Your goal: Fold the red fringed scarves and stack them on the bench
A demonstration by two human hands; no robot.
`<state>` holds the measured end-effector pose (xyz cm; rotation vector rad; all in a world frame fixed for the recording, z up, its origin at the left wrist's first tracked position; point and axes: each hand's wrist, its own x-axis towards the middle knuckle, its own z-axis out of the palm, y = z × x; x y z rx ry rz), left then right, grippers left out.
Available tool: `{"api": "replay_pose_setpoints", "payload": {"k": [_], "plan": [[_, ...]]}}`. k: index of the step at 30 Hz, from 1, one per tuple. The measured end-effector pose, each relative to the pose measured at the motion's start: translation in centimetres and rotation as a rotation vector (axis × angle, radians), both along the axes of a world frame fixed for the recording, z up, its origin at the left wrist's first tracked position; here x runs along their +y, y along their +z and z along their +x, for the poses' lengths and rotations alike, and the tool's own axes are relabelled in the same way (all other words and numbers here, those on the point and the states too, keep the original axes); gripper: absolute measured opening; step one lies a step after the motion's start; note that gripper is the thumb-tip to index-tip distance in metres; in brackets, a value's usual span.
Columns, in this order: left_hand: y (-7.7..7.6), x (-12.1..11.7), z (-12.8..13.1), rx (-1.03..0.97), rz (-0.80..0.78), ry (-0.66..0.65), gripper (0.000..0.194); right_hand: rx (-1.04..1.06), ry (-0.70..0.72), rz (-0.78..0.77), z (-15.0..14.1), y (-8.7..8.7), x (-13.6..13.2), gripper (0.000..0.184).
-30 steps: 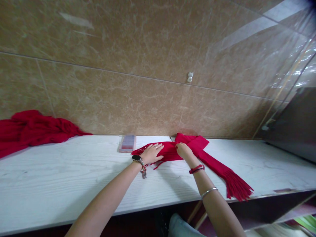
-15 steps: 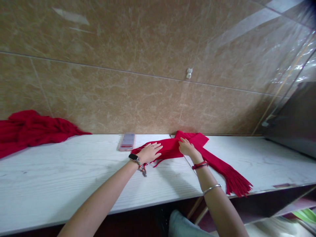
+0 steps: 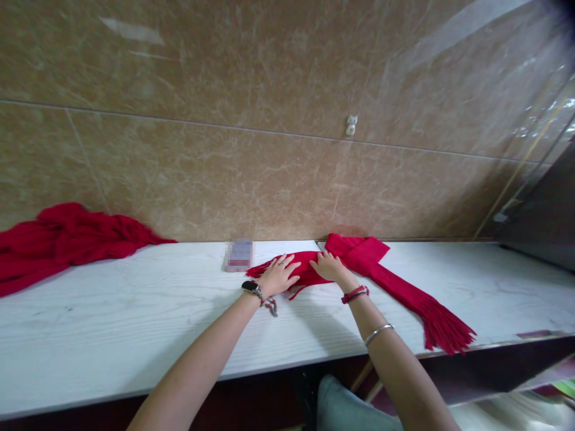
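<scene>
A red scarf with fringed ends lies folded across itself on a white wood-grain table, one tail slanting down to the front right edge and the other running left. My left hand rests flat on the fringed left end, fingers spread, a ring on one finger and a dark watch at the wrist. On the same left tail, close by, my right hand lies palm down with its fingers apart. Neither hand grips the cloth. The fabric beneath both palms is hidden.
A phone, partly blurred out, lies by the wall just left of the scarf. Another bunched red cloth spreads over the far left of the table. The tiled wall borders the back, and a dark grey object stands at the right.
My right hand has slid left along the scarf, closer to my left hand, which stays on the fringed end. The view has shifted slightly.
</scene>
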<state>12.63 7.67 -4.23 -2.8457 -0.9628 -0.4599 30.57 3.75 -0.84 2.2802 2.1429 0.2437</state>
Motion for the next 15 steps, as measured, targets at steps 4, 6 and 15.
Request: {"api": "replay_pose_setpoints", "payload": {"k": [4,6,15], "plan": [[0.0,-0.2,0.0,-0.001,-0.008,0.023,0.047,-0.005,-0.105,0.082,-1.2,0.6,-0.7,0.039],[0.0,-0.4,0.1,-0.003,-0.011,0.028,0.047,-0.014,-0.133,0.094,-1.5,0.6,-0.9,0.038],[0.3,-0.6,0.2,0.011,-0.026,0.021,0.047,-0.039,-0.162,0.106,-1.7,0.0,0.0,0.039]]}}
